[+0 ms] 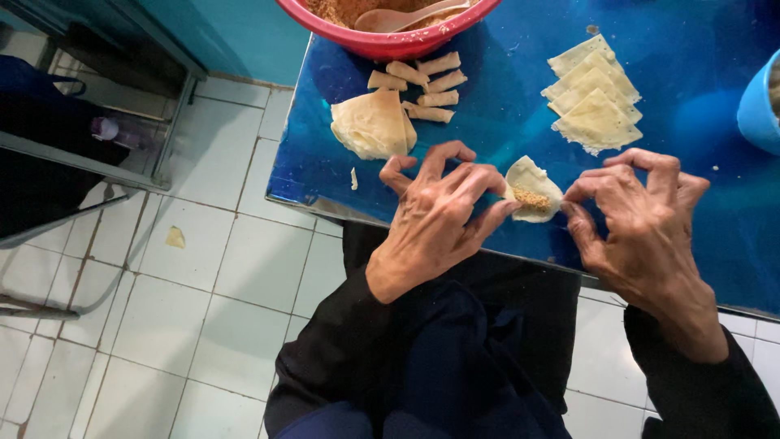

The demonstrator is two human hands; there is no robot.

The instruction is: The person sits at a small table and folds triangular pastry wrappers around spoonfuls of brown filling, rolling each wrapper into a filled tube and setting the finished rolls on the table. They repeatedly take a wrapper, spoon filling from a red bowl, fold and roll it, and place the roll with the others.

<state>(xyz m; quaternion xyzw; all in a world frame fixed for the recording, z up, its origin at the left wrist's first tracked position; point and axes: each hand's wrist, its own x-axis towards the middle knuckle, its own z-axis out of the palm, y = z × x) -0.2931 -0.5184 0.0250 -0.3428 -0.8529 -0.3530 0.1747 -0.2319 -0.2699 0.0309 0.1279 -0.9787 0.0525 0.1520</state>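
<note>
A small pale dough wrapper (pixel 532 180) with a line of brown crumbly filling (pixel 532 198) lies on the blue table (pixel 487 134) near its front edge. My left hand (pixel 439 219) pinches the wrapper's left edge with its fingertips. My right hand (pixel 642 223) pinches the right edge. Both hands rest over the table's front edge, above my dark-clothed lap.
A red bowl (pixel 390 42) of brown filling with a spoon (pixel 402 16) stands at the back. Several rolled pieces (pixel 426 85) and a stack of round wrappers (pixel 372 126) lie left of centre. Triangular wrappers (pixel 593 102) are stacked at right. A blue container (pixel 760 106) sits at the far right.
</note>
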